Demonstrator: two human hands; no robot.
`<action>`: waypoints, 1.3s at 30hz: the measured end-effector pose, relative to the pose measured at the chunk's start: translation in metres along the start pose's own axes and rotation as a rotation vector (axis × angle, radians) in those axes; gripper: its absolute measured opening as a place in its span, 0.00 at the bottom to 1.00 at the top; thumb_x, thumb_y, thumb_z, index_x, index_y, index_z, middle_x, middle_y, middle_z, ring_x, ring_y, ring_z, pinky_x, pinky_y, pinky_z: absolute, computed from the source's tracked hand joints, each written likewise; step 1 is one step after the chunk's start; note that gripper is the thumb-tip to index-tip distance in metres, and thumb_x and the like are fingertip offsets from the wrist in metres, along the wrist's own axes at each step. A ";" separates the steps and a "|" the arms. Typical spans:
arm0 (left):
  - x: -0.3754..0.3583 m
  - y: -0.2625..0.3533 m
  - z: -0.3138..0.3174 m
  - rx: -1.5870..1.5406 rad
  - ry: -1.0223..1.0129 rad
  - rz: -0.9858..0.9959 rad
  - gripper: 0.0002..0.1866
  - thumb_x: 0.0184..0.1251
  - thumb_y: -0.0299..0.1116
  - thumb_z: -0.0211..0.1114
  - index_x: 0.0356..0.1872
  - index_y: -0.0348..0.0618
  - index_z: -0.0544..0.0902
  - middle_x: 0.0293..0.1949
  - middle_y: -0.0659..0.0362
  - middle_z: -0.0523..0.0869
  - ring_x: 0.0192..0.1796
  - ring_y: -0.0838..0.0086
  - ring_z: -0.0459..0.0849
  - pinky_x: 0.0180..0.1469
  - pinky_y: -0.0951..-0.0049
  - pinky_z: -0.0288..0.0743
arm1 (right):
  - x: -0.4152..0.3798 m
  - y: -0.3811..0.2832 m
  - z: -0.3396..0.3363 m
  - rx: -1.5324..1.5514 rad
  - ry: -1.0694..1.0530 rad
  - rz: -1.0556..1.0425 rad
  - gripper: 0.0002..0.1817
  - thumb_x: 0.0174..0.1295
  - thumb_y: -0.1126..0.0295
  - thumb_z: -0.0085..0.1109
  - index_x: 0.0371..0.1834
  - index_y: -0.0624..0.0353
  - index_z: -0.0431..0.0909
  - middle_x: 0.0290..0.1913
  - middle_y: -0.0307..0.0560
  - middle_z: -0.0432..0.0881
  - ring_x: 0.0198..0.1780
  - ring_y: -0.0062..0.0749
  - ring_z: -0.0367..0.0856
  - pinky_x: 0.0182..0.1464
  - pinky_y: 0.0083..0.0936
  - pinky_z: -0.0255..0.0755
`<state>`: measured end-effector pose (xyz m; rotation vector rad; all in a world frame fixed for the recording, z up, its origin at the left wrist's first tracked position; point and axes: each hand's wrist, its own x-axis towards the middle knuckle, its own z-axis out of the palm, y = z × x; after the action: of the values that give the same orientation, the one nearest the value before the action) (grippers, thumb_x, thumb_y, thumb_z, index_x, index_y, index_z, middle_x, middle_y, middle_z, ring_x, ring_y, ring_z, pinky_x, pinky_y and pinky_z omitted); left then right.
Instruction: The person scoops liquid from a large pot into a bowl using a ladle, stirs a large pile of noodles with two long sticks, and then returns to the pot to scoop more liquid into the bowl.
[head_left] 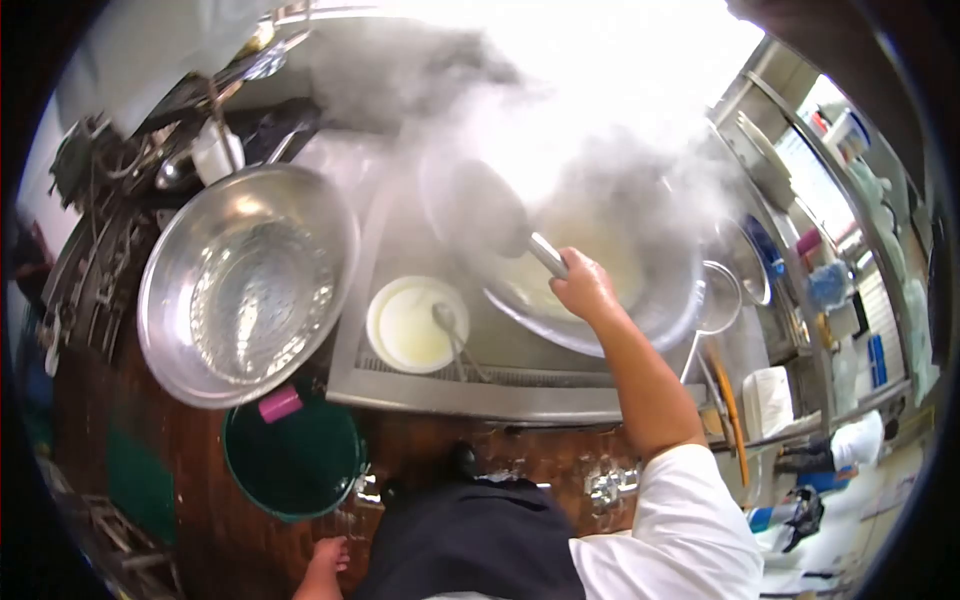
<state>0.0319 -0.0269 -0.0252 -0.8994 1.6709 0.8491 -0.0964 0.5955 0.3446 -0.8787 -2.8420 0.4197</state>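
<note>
My right hand (585, 285) is closed around the metal handle of a round strainer or ladle (480, 210), raised over a wide steaming pot (660, 315). Steam blurs the tool's round part and the pot's far side; pale liquid shows inside the pot. Down at the bottom left, my left hand (332, 553) hangs beside my apron, its fingers curled, and whether anything is in them is too small to tell. A white bowl (385, 345) of pale yellowish liquid stands left of the pot, with a metal ladle (445, 318) resting in it.
A large metal basin (180, 345) holding clear water stands at the left, above a dark green bucket (290, 470) with a pink object (280, 404). Right of the pot are a round sieve (721, 298), wooden-handled tools (730, 400) and shelves (820, 270). Another person (855, 443) is far right.
</note>
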 end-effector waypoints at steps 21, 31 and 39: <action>-0.109 0.098 0.083 -0.014 0.102 0.107 0.10 0.62 0.36 0.62 0.43 0.45 0.80 0.31 0.63 0.80 0.27 0.79 0.77 0.23 0.78 0.68 | 0.126 0.321 0.113 -0.343 -0.207 0.554 0.16 0.62 0.66 0.48 0.50 0.59 0.77 0.48 0.56 0.83 0.51 0.49 0.82 0.52 0.42 0.75; -0.099 0.092 0.091 -0.055 0.058 0.128 0.11 0.62 0.37 0.62 0.42 0.45 0.80 0.31 0.64 0.80 0.28 0.79 0.77 0.25 0.77 0.69 | 0.109 0.194 0.086 0.110 -0.728 0.331 0.10 0.47 0.65 0.63 0.24 0.61 0.76 0.19 0.44 0.77 0.18 0.28 0.73 0.21 0.29 0.67; -0.063 0.069 0.052 0.086 0.081 0.276 0.15 0.60 0.47 0.62 0.27 0.45 0.81 0.19 0.62 0.76 0.16 0.77 0.69 0.18 0.74 0.64 | 0.029 0.146 0.061 0.823 -0.644 0.415 0.11 0.50 0.75 0.60 0.37 0.61 0.74 0.19 0.38 0.69 0.15 0.22 0.67 0.16 0.20 0.61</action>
<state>0.0077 0.0605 0.0309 -0.6605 1.9169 0.9263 -0.0549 0.7138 0.2439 -1.2584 -2.4530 2.0403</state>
